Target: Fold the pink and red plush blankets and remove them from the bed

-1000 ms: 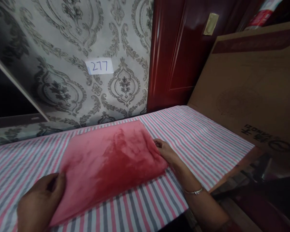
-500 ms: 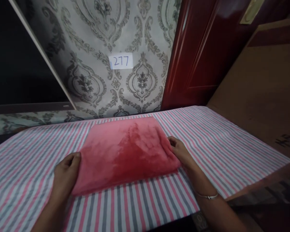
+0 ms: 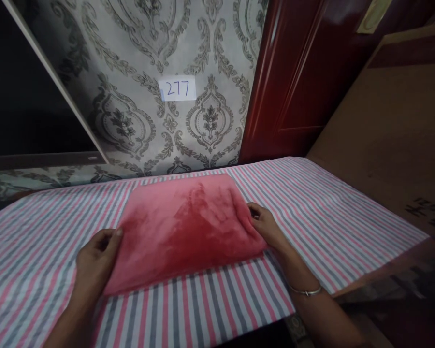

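Observation:
A folded pink plush blanket [image 3: 188, 232] lies flat on a striped cloth, with a darker red patch where its pile is brushed the other way. My left hand [image 3: 97, 256] pinches its left edge, thumb on top and the other fingers curled, partly hidden. At the opposite side, my right hand [image 3: 264, 224] has its fingers closed on the right edge, where the layers bunch into creases. A thin silver bangle [image 3: 306, 292] circles my right wrist.
Pink, grey and white stripes run over the tablecloth [image 3: 329, 217]. Behind stand a patterned wall with a paper label [image 3: 177, 88] reading 277, and a dark red door [image 3: 300, 87]. A dark screen [image 3: 32, 92] is at left, a large cardboard box [image 3: 387, 130] at right.
The whole view has shifted slightly, so everything appears a little further left. Both hands keep their places on the blanket's edges, and its folds look almost the same.

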A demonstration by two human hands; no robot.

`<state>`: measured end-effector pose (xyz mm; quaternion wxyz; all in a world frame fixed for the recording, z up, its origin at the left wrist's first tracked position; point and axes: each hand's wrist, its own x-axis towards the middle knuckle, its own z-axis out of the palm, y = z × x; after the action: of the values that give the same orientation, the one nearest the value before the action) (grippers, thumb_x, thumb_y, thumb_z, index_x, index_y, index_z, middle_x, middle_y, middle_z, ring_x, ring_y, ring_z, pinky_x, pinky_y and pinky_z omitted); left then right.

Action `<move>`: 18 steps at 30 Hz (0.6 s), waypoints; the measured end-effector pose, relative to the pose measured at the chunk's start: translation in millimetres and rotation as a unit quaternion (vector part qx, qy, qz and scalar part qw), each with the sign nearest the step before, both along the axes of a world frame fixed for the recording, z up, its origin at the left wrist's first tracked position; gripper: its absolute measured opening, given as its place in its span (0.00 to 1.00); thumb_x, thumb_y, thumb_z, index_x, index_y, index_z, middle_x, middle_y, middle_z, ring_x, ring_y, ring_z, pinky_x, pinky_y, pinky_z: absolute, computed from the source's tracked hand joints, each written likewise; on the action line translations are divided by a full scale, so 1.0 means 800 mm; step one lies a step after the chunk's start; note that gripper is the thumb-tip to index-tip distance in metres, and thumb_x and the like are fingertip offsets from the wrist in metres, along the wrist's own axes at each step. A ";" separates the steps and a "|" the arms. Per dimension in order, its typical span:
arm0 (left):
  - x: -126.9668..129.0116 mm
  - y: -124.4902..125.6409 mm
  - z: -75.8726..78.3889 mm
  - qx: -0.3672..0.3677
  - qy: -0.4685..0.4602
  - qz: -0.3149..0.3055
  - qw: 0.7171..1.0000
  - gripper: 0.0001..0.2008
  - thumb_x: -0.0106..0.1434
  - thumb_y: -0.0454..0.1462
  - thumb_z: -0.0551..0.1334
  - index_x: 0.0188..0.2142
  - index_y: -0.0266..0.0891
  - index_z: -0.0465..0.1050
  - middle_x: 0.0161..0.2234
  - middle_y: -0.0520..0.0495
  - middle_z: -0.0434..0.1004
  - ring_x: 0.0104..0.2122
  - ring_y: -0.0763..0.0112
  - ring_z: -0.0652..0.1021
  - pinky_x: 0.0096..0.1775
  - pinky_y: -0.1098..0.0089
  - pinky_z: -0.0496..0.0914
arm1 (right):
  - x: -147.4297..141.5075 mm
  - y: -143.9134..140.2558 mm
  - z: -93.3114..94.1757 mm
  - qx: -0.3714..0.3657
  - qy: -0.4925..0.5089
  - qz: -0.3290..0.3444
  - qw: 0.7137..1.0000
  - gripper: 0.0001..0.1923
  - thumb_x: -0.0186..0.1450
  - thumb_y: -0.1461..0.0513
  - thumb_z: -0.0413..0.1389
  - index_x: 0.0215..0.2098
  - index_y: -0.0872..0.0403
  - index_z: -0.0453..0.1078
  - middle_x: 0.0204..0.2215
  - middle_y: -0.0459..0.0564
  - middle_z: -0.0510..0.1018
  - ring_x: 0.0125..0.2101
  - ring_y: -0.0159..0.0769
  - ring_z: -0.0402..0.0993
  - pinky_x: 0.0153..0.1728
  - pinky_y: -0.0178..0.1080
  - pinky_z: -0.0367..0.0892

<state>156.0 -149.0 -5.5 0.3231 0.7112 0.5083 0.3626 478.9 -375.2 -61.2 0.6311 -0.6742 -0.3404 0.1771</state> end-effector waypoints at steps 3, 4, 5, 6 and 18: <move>0.000 0.000 0.002 0.012 0.022 -0.004 1.000 0.19 0.50 0.54 0.61 0.26 0.41 0.72 0.21 0.54 0.70 0.26 0.68 0.71 0.28 0.71 0.64 | -0.005 0.001 0.006 -0.028 0.051 0.039 0.998 0.13 0.51 0.53 0.65 0.29 0.52 0.76 0.28 0.47 0.80 0.33 0.43 0.75 0.36 0.41 0.69; -0.001 0.001 0.000 0.022 0.040 -0.012 0.999 0.18 0.52 0.54 0.61 0.25 0.41 0.71 0.20 0.55 0.69 0.25 0.69 0.70 0.28 0.72 0.64 | -0.007 0.001 0.008 -0.032 0.061 0.041 0.997 0.13 0.50 0.53 0.66 0.29 0.52 0.77 0.28 0.47 0.80 0.32 0.43 0.75 0.35 0.41 0.69; -0.003 0.003 -0.002 0.034 0.061 -0.023 0.997 0.18 0.53 0.53 0.60 0.25 0.41 0.71 0.19 0.56 0.68 0.24 0.69 0.69 0.28 0.72 0.63 | -0.009 0.001 0.010 -0.032 0.068 0.038 0.996 0.14 0.50 0.52 0.66 0.29 0.52 0.78 0.28 0.47 0.81 0.32 0.42 0.75 0.35 0.40 0.68; -0.005 0.005 -0.005 0.045 0.079 -0.033 0.995 0.17 0.55 0.53 0.59 0.25 0.42 0.71 0.19 0.56 0.67 0.24 0.70 0.69 0.28 0.72 0.63 | -0.010 0.001 0.011 -0.026 0.077 0.033 0.996 0.14 0.49 0.52 0.67 0.29 0.52 0.78 0.28 0.47 0.81 0.31 0.42 0.74 0.34 0.40 0.68; -0.005 0.009 0.001 -0.180 -0.129 0.052 0.974 0.14 0.51 0.47 0.68 0.31 0.41 0.77 0.25 0.53 0.81 0.34 0.57 0.81 0.38 0.61 0.77 | -0.011 -0.009 0.016 0.095 0.329 -0.008 0.940 0.15 0.45 0.55 0.72 0.25 0.52 0.73 0.21 0.43 0.78 0.21 0.32 0.71 0.25 0.34 0.66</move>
<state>151.8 -141.8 -4.8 0.4896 0.5612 0.5555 0.3698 470.4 -382.0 -48.1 0.7703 -0.5178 -0.1242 0.3508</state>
